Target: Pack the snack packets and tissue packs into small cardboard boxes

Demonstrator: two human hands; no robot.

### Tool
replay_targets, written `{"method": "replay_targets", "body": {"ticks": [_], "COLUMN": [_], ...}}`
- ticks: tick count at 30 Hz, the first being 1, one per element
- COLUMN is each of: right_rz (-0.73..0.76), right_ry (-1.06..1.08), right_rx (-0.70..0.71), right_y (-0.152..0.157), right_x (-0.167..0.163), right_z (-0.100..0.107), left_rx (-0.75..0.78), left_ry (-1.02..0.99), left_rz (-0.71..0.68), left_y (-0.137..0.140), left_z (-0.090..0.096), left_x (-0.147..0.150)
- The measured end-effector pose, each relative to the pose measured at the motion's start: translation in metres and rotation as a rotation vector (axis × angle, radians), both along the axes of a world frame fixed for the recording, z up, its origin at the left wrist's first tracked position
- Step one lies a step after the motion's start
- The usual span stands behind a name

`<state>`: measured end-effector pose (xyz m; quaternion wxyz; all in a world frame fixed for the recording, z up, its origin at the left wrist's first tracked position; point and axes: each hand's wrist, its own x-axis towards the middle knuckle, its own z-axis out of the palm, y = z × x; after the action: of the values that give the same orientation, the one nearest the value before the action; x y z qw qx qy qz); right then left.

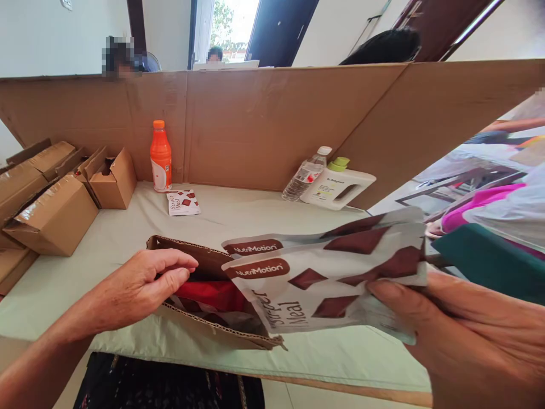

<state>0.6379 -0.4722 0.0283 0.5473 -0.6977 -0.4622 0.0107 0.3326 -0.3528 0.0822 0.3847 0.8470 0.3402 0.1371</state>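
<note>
My right hand (464, 324) grips the bottom ends of two white-and-brown NutriMotion "Super Meal" pouches (315, 278), one behind the other. They are held up and slant over the right end of an open cardboard box (230, 332). Inside that box lie a red packet (217, 295) and some brown-and-white packaging, partly hidden by the pouches. At the box's left end is my left hand (149, 284), thumb and forefinger slightly apart, with nothing seen between them. Whether it touches the box edge I cannot tell.
On the pale cloth stand an orange bottle (160, 156), a single pouch (183, 202), a clear bottle (304, 176) and a white jug (338, 184). Several cardboard boxes (59, 210) line the left. A cardboard partition (272, 125) runs along the back, with people beyond it.
</note>
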Motion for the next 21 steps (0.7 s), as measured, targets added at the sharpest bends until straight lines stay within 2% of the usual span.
{"method": "replay_targets", "body": {"ticks": [7,13,21], "right_rz": [-0.019,0.015,-0.041], "right_ry": [0.101,0.086,0.062], "right_rx": [0.010,0.048,-0.072], "right_y": [0.000,-0.002,-0.011], "right_x": [-0.021,-0.017,-0.025], "right_z": [0.016,0.016,0.016], "left_rx": [0.072,0.100,0.123], "left_ry": [0.234,0.380,0.490], "left_rz": [-0.121,-0.180,-0.232], "left_y": [0.019,0.028,0.035], "left_z": [-0.003,-0.006,-0.017], "left_x": [0.010,0.026,0.030]}}
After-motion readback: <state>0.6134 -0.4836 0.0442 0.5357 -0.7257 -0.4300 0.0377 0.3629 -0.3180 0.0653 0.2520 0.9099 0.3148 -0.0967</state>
